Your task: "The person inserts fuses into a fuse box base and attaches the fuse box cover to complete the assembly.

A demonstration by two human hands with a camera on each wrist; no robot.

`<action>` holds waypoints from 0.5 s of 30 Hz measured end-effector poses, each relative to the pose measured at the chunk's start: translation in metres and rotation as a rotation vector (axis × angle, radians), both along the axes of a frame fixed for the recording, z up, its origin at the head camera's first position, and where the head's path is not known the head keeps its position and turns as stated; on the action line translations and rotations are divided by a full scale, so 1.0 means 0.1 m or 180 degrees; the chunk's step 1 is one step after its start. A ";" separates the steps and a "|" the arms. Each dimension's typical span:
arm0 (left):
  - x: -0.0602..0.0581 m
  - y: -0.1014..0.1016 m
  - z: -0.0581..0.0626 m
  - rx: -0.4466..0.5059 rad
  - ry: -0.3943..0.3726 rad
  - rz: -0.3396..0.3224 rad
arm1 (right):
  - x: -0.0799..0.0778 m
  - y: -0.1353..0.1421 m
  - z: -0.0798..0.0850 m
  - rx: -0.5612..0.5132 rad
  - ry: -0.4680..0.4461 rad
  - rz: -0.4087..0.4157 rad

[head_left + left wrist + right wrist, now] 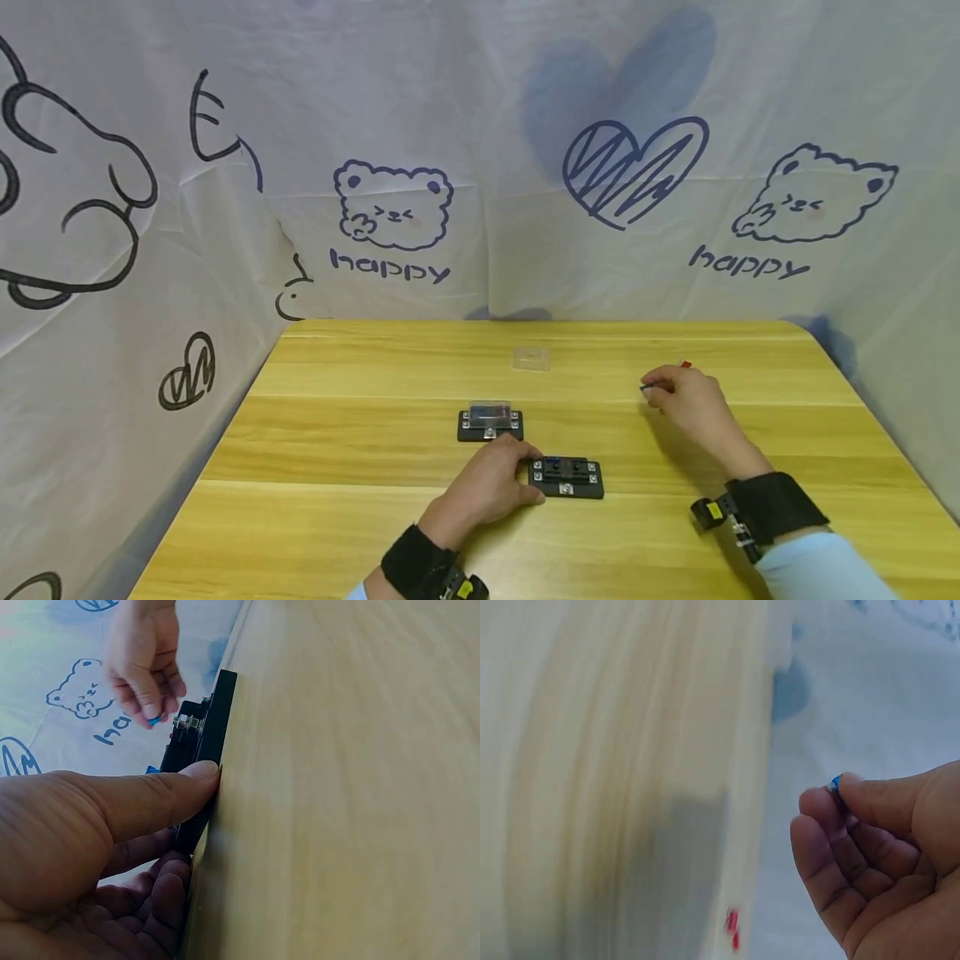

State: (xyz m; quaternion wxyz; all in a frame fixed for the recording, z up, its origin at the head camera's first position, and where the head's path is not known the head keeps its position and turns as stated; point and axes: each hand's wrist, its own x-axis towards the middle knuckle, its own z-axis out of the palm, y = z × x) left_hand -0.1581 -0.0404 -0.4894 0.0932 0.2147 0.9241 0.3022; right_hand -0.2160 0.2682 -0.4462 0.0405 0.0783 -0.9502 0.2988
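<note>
My left hand (489,486) grips the left end of a black fuse block (585,492) on the table, thumb at the near edge and fingers at the far side. Metal screw terminals line the block's ends, and a bit of blue shows on its top. Off to the right, my right hand (693,408) is raised over the table and pinches a small blue blade fuse (835,782) between thumb and index finger. Most of that fuse is hidden by the fingertips. In the left wrist view the block's edge (219,724) lies under my thumb.
Behind my left hand sits a second fuse block (465,435) with a clear cover (490,414) on it. A loose clear cover (531,360) lies farther back. Small red pieces (733,921) lie near the right hand. A drawn-on white cloth (495,125) hangs behind the table (337,500).
</note>
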 end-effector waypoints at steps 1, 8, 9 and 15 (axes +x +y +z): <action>0.00 0.00 0.00 -0.0003 -0.0001 0.0002 | 0.03 -0.07 0.01 -0.0056 -0.0012 0.0031; 0.00 0.00 -0.01 -0.0002 0.0002 0.0040 | 0.28 -0.48 0.01 -0.0395 0.0051 0.0239; 0.00 0.00 -0.01 0.0001 0.0001 0.0047 | 0.32 -0.53 0.00 -0.0433 0.0037 0.0272; -0.01 0.00 -0.01 0.0001 0.0034 0.0038 | 0.48 -0.79 -0.04 -0.0443 -0.0117 0.0507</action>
